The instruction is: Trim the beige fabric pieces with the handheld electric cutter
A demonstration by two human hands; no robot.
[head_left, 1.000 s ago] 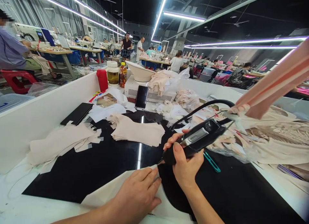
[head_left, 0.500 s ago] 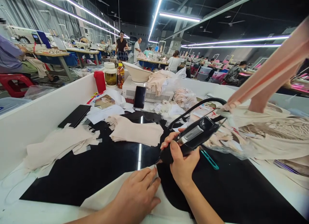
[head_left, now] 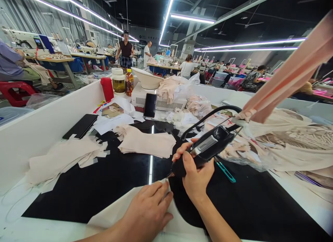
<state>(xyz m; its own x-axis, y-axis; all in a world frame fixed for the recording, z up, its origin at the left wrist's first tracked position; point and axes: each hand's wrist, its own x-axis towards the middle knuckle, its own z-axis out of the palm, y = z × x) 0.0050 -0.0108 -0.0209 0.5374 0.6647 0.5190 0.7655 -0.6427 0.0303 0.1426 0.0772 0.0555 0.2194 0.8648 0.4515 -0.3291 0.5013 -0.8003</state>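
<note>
My right hand [head_left: 196,172] is wrapped round a black hand-held tool [head_left: 205,148], whose narrow tip points down and left. Pale cream fabric [head_left: 179,217] lies on the black board [head_left: 244,200] at the near edge. On it rests my left hand [head_left: 151,207], its fingertips pinching the fabric's edge right at the tool's tip. A black cable arches from the tool's back end, where a pink cloth strip [head_left: 283,72] is tied and stretches up to the right.
Stacks of cut pale pieces [head_left: 147,141] lie behind my hands and at the left [head_left: 65,158]. A teal thread snipper [head_left: 225,170] is right of my right hand. Farther back stand a phone [head_left: 150,105], jars and a white box; fabric heaps the right side.
Both hands and the tool hold nearly the same place. The pink strip has swung slightly, and a person in the background has shifted to the left.
</note>
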